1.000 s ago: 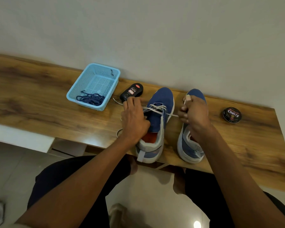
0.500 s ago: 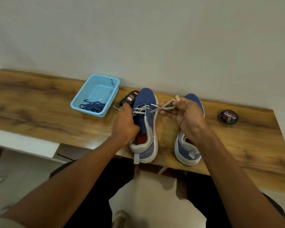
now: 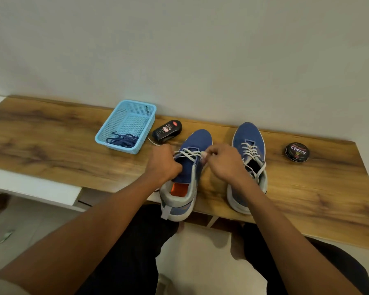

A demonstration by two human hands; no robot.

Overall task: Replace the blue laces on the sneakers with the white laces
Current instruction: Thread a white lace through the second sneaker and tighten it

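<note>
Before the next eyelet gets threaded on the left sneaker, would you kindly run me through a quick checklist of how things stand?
1. Blue laces out of the way in the basket: ok.
2. Right sneaker already has a white lace: ok.
3. Left sneaker laced all the way up: not ok, only the front rows are crossed.
4. Left hand grips its lace end: cannot tell, fingers hide it.
5. Right hand pinches the lace at the sneaker's edge: ok.
6. Left sneaker fully on the table: not ok, heel overhangs the edge.

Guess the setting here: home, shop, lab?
Probably a home shoe-care spot: a wooden shelf against a plain wall, with a shoe polish tin, a polish bottle and a blue basket beside two sneakers.
</note>
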